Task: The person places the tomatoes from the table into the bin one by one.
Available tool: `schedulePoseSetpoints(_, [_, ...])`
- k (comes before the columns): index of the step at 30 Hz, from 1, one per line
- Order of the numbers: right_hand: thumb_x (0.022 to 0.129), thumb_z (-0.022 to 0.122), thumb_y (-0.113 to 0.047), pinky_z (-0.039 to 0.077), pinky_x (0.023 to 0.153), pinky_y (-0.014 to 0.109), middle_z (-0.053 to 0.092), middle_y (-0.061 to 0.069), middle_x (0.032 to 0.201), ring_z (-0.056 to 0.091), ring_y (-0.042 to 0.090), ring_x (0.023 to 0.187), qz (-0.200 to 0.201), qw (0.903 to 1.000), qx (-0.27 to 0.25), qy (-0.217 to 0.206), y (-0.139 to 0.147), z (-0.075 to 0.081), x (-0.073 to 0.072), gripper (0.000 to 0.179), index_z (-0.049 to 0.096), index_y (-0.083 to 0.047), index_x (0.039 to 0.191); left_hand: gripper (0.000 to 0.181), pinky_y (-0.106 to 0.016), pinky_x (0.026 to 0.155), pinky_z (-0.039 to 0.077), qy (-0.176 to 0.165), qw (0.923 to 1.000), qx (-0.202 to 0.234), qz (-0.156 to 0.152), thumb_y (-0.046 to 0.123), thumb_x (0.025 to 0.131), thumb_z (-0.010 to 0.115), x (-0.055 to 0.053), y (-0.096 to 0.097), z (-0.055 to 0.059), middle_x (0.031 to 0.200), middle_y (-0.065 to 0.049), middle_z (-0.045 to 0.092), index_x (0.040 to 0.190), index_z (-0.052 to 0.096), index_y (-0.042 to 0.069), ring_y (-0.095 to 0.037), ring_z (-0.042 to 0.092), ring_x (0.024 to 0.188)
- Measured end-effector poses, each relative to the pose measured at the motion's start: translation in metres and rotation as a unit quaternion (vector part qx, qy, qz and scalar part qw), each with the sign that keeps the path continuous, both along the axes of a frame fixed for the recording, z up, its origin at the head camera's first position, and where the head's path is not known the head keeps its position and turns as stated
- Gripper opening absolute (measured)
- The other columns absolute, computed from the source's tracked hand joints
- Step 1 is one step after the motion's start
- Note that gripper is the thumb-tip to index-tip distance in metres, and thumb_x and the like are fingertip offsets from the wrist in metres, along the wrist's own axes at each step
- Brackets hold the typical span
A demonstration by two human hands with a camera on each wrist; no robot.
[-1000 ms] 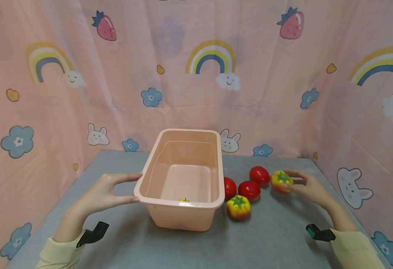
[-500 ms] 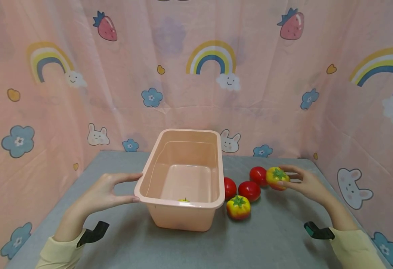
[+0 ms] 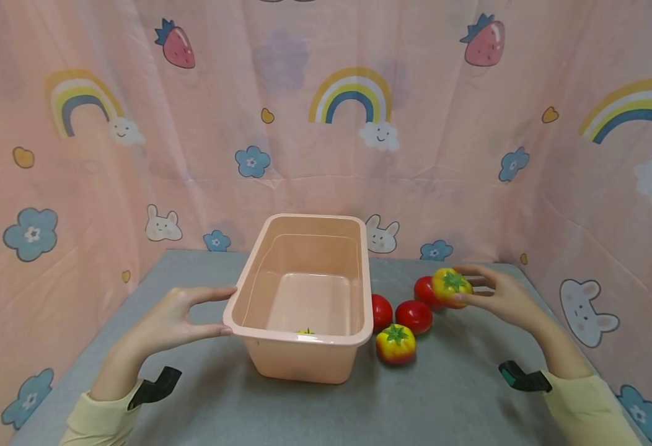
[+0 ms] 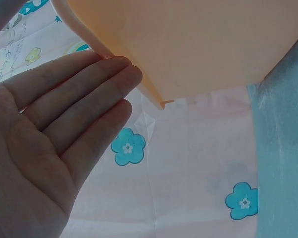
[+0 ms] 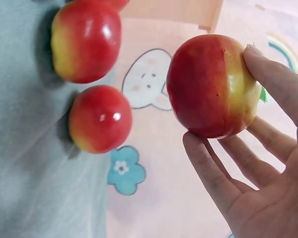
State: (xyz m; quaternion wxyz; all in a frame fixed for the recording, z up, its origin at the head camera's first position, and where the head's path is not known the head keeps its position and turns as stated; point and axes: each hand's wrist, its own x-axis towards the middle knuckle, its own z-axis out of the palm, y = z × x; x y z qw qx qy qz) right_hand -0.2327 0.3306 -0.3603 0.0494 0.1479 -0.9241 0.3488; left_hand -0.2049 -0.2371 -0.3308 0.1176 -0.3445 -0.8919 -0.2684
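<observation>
My right hand (image 3: pixel 500 297) pinches a yellow-and-red artificial fruit (image 3: pixel 451 286) with a green leafy top between thumb and fingertips. In the right wrist view the fruit (image 5: pixel 208 87) is held clear of the table, its red underside showing. My left hand (image 3: pixel 178 319) has its fingers straight, fingertips and thumb tip at the left rim of a peach plastic tub (image 3: pixel 303 359). From the left wrist, these fingers (image 4: pixel 84 96) lie along the tub's outer edge. A green-leafed top (image 3: pixel 305 332) peeks above the near rim inside the tub.
Right of the tub, on the grey table (image 3: pixel 443 396), stand another yellow-and-red fruit (image 3: pixel 395 344) and red rounded fruits: one by the tub wall (image 3: pixel 381 312), one in the middle (image 3: pixel 413 317), one farther back (image 3: pixel 425 291). A patterned pink curtain (image 3: pixel 209 124) surrounds the table.
My right hand has lifted the fruit and carried it left, so that it now overlaps the back red fruit in the head view. The left hand and tub have stayed in place.
</observation>
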Motion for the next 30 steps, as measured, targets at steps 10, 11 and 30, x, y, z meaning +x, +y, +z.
schedulePoseSetpoints(10, [0.086,0.07,-0.031,0.056,0.083,0.048,0.053,0.015,0.133,0.054,0.041,0.115,0.022,0.9997,-0.004,0.011,-0.016,0.018,0.001,0.055,0.05,-0.016,0.135,0.059,-0.037,0.09,0.053,0.0,1.0,0.001,0.001,0.038,0.075,0.079,0.001,0.001,0.0,0.12,0.005,0.066,0.126,0.063,0.015,-0.013,0.063,0.111])
schedulePoseSetpoints(11, [0.085,0.071,-0.031,0.056,0.082,0.047,0.052,0.015,0.134,0.054,0.041,0.115,0.023,0.9997,-0.003,0.011,-0.018,0.02,0.002,0.056,0.05,-0.016,0.135,0.059,-0.037,0.09,0.053,-0.001,1.0,0.001,0.001,0.038,0.075,0.079,0.001,0.001,0.0,0.12,0.004,0.066,0.126,0.062,0.015,-0.013,0.063,0.111])
schedulePoseSetpoints(30, [0.082,0.074,-0.03,0.056,0.083,0.045,0.057,0.013,0.13,0.058,0.036,0.113,0.059,0.9972,0.012,0.045,-0.043,0.047,0.001,0.056,0.053,-0.015,0.132,0.06,-0.038,0.089,0.053,0.005,1.0,-0.004,0.001,0.039,0.074,0.079,0.001,0.001,0.001,0.12,0.004,0.066,0.126,0.063,0.014,-0.013,0.063,0.111])
